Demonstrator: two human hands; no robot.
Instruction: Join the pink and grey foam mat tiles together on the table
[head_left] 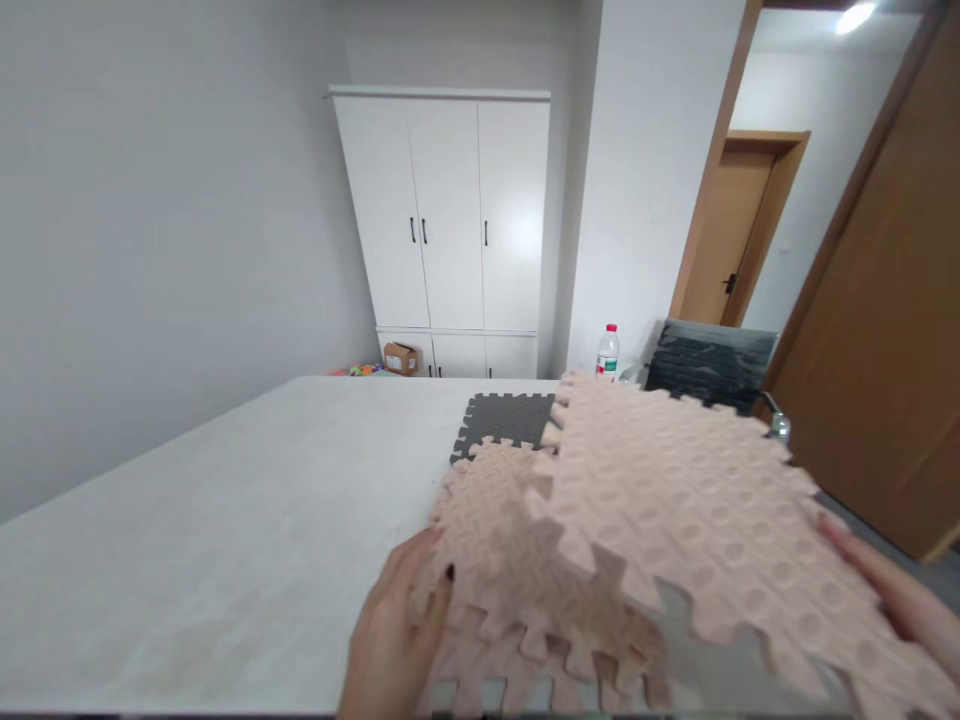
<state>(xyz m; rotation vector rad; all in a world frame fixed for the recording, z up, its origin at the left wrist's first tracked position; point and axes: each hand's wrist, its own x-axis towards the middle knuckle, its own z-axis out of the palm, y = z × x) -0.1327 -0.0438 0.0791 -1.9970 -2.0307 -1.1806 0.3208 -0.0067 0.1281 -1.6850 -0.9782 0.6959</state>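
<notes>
Several pink foam puzzle mats (525, 560) lie stacked on the white table (225, 520), with a dark grey mat (504, 420) behind them. My left hand (394, 630) grips the stack's near left edge, thumb on top. A large pink mat (690, 510) is lifted and tilted over the right side. My right hand (896, 595) holds it at its right edge, fingers partly hidden beneath. A grey mat (720, 670) shows under the pink ones near the front.
A white wardrobe (450, 220) stands against the far wall, with a small cardboard box (401, 357) and toys on the floor. A plastic bottle (607, 352) and a dark chair (709, 362) stand beyond the table. A brown door (892, 330) is at right.
</notes>
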